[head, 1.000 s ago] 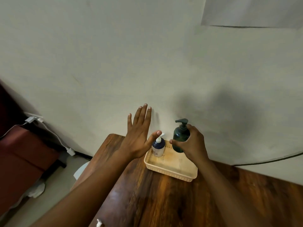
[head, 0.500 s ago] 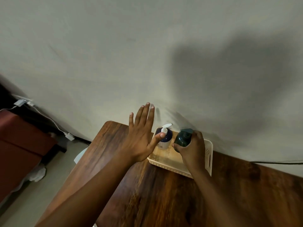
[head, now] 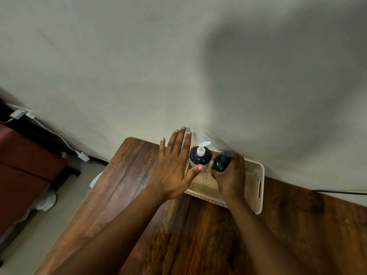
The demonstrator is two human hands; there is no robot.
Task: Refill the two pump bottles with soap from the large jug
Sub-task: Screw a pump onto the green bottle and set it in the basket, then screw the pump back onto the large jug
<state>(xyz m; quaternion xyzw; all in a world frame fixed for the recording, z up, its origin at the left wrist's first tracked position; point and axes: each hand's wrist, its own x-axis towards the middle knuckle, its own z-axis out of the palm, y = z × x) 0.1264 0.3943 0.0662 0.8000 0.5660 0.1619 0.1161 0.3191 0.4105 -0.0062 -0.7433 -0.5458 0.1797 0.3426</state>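
Note:
Two pump bottles stand in a cream plastic basket (head: 258, 183) against the wall. The dark blue bottle with a white pump (head: 199, 158) is at the basket's left end. My left hand (head: 174, 167) is beside it with straight, spread fingers, and the thumb tip touches the bottle's side. To the right, my right hand (head: 231, 175) grips the dark green bottle with a dark pump (head: 221, 163) from the front; its lower part is hidden by my fingers. No large jug is in view.
The basket sits on a dark wooden table (head: 188, 235) pushed against a pale wall. Left of the table is open floor with a white charger and cable (head: 83, 156), a reddish-brown seat (head: 23, 171) and some white cloth. A dark cable runs along the wall at right.
The camera has tilted down, so the bottles are seen from above. My right hand keeps its grip on the green bottle; my left hand stays spread by the blue one.

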